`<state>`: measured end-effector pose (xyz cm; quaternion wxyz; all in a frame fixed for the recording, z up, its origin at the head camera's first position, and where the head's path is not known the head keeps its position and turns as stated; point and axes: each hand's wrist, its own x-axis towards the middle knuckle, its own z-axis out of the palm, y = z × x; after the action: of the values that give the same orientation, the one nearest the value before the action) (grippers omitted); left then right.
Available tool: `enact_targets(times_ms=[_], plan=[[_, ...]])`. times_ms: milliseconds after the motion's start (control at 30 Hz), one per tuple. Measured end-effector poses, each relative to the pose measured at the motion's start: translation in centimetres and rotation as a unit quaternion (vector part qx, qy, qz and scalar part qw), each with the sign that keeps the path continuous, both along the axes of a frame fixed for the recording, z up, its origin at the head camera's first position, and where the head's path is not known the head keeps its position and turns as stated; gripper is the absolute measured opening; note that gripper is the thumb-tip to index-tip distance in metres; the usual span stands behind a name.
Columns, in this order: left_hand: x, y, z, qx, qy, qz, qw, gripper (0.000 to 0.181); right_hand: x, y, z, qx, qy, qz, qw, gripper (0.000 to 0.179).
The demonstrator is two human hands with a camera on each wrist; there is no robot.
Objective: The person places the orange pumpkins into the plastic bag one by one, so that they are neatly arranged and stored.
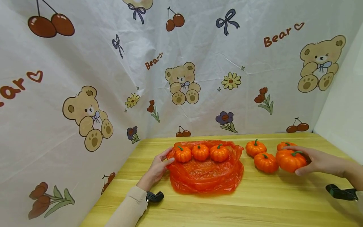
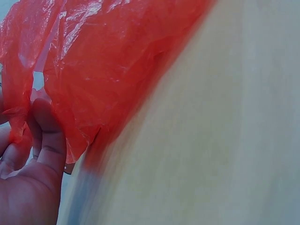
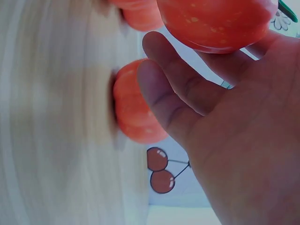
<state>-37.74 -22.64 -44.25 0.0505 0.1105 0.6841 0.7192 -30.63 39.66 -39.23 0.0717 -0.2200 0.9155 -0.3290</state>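
Note:
My left hand point(image 1: 158, 165) pinches the left edge of a translucent red plastic bag point(image 1: 204, 181), which lies spread on the table. Up close in the left wrist view, the bag's thin film point(image 2: 108, 79) passes between thumb and fingers. Three small orange toy pumpkins with green stems sit in a row on the bag's far part, the middle pumpkin point(image 1: 200, 153) among them. Over on the right, my right hand point(image 1: 316, 161) grips another toy pumpkin point(image 1: 290, 161) from its right side. Seen from the right wrist, this pumpkin point(image 3: 215, 21) is held just above the fingers.
Beside the held one, three more pumpkins rest on the wood-grain table point(image 1: 255, 201): a front pumpkin point(image 1: 266, 164), a back-left pumpkin point(image 1: 255, 148) and a partly hidden pumpkin point(image 1: 285, 145). A bear-print cloth point(image 1: 198, 41) hangs behind and to the left; a white wall point(image 1: 344, 107) borders the right.

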Motion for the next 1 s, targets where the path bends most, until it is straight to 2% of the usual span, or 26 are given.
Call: enact_targets(times_ms=[233,533,900,1000], plan=[[-0.2,-0.1,0.0,0.006,0.001,0.001,1.0,0.069,-0.2,-1.6,1.2,-0.015,0.009,0.008,0.9998,0.081],[0.1,0.1,0.1,0.001,0.0,0.002,1.0,0.068,-0.2,-3.5,1.9,-0.055,0.013,0.036,0.9978,0.071],[0.0,0.0,0.0,0.0,0.0,-0.001,1.0,0.068,-0.7,-6.7,2.8,-0.054,0.01,0.037,0.9978,0.074],[0.0,0.1,0.0,0.003,0.0,0.0,1.0,0.068,-0.9,-7.7,3.1,-0.047,0.006,0.028,0.9985,0.075]])
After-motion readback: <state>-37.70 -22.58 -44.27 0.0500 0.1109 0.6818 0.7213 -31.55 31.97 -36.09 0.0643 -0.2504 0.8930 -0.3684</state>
